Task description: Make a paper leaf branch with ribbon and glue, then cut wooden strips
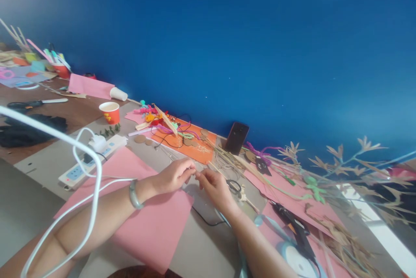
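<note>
My left hand [175,175], with a grey-green bangle [134,195] on the wrist, pinches its thumb and fingertips together over the table. Right beside it, my right hand [215,188] is pinched too, and the fingertips of both almost meet. Whatever lies between them is too small to make out. Below my left forearm spreads a sheet of pink paper [159,230]. Black-handled scissors [233,186] lie just past my right hand. A thin black cord [208,224] runs over the grey table under my hands.
A white cable [97,182] loops across the left foreground near a power strip [78,173]. A paper cup [109,114] stands behind it. Orange paper [203,153] carries craft bits. A phone [236,138] leans on the wall. A glue gun [294,226] and ribbon roll [297,260] lie right.
</note>
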Motion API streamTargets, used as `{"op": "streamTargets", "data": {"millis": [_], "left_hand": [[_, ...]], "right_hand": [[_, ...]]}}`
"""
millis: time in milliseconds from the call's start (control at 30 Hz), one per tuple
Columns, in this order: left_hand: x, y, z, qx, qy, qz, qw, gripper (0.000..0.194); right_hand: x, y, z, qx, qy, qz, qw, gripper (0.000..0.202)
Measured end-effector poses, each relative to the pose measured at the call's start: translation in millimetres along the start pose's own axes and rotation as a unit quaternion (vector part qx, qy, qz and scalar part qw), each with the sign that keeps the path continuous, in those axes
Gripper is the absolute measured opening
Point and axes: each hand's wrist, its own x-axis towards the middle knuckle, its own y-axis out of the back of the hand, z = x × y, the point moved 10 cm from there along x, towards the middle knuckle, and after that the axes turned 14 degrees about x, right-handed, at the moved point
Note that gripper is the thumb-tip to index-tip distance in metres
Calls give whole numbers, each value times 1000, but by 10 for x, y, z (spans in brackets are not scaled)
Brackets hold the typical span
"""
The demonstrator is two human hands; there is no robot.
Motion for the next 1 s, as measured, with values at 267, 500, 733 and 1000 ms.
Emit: {"op": "streamTargets", "data": {"millis": [267,500,733,1000], "left_hand": [[-22,1,-50,-20,28,32,999,21],[-29,0,-299,-144,88,61,984,31],[17,-13,-325,-210,117,30,970,39],[43,-82,-380,-272,135,24,952,31]], "right_hand": [[-7,13,-15,-16,-16,5,1000,41],[2,29,-5,-5,-15,10,1000,40],[-5,29,-9,0,-22,8,1000,41],[-30,81,-100,115,10,39,993,30]]}}
